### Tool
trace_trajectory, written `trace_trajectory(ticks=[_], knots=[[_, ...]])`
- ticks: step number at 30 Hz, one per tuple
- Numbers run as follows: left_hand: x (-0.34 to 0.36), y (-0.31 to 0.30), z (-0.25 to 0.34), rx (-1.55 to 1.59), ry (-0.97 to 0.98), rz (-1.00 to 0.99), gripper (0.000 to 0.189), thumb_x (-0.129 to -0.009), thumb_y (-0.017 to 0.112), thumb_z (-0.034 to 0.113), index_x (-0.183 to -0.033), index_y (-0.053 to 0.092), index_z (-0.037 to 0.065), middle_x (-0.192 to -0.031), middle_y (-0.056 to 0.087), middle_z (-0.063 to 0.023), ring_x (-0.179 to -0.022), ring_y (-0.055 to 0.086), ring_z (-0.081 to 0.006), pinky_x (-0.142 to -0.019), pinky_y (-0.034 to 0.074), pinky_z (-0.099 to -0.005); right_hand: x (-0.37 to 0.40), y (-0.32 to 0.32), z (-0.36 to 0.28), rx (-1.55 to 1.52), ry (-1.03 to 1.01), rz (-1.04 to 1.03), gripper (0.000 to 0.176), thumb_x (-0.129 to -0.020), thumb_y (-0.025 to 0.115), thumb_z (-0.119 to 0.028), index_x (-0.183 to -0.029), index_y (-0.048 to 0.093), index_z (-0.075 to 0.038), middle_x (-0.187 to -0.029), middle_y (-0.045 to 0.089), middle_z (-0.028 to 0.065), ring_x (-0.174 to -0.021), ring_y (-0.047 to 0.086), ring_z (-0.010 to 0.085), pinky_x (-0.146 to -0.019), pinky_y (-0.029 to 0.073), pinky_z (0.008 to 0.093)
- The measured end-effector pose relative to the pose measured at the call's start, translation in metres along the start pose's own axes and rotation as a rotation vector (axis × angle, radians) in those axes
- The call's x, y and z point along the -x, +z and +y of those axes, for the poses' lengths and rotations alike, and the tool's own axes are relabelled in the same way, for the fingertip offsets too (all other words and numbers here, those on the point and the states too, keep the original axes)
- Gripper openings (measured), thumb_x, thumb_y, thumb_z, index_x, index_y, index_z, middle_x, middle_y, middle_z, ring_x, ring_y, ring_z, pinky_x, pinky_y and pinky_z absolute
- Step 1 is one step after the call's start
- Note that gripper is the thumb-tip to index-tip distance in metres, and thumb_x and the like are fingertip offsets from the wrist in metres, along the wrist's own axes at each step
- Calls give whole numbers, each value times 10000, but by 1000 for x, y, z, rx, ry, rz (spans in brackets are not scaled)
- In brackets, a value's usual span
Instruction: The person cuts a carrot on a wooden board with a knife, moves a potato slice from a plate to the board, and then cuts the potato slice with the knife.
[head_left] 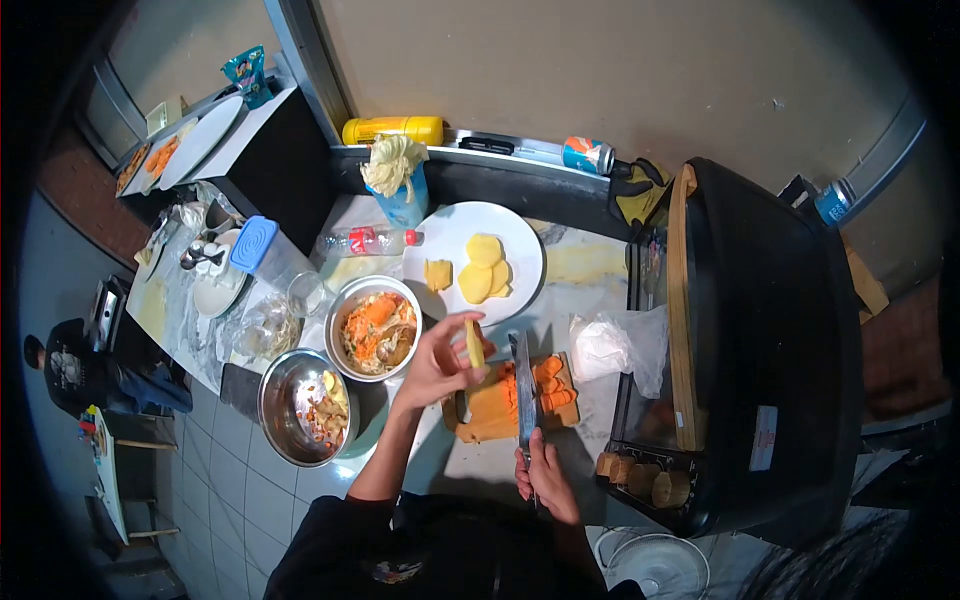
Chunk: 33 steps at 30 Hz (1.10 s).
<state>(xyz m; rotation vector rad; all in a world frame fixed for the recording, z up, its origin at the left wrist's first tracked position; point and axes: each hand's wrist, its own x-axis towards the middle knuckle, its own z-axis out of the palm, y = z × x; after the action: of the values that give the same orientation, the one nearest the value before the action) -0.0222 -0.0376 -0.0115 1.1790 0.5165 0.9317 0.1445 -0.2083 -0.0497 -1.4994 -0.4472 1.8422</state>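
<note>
Over the marble counter [585, 265], left hand [435, 365] pinches a potato slice [474, 343] upright; right hand [545, 480] grips a knife [523, 385].

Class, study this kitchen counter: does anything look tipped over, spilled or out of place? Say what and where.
Three containers lie on their sides instead of standing: a yellow bottle and a can on the ledge, and a plastic bottle on the counter beside the white plate. No spill shows around them.

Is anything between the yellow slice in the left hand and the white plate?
Nothing visible. The left hand holds the slice just short of the plate rim; the peelings bowl and knife lie off that line.
</note>
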Motion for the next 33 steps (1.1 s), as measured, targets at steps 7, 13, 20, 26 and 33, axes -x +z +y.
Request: trace_trajectory(ticks=[7,13,20,26,33], knots=[[40,17,-8,756,-226,-3,833,-706,709,138,-1385,251,-16,-1180,490,-168,-1029,557,-244,-899,458,-318,3,2,1,36,-37,5,595,-937,267,-578,-699,429,-57,-485,354,-4,-348,347,95,-340,313,245],[47,22,-6,-249,-151,77,765,-681,752,110,-1339,369,28,-1192,518,-130,-1047,561,-209,-907,454,-310,5,2,8,98,-41,49,591,-946,254,-556,-683,426,-56,-474,353,-5,-335,361,99,-326,340,258],[59,20,-27,-908,-64,52,663,-596,756,91,-1191,486,-23,-1117,577,-198,-1015,581,-335,-871,474,-375,-4,-2,29,464,-301,161,583,-982,265,-418,-659,483,16,-474,440,112,-363,485,234,-357,405,330],[60,20,-37,-893,-71,53,680,-565,764,104,-1174,490,-28,-1075,573,-234,-1012,559,-385,-875,456,-403,-16,-6,41,505,-386,196,574,-973,280,-461,-651,441,-14,-417,389,36,-310,446,151,-300,381,300],[61,15,-45,-1075,-30,52,663,-580,764,134,-1167,499,-24,-1061,561,-224,-992,529,-383,-881,441,-405,-24,3,33,503,-243,190,572,-974,284,-447,-662,456,2,-416,405,55,-310,469,177,-318,426,316]])
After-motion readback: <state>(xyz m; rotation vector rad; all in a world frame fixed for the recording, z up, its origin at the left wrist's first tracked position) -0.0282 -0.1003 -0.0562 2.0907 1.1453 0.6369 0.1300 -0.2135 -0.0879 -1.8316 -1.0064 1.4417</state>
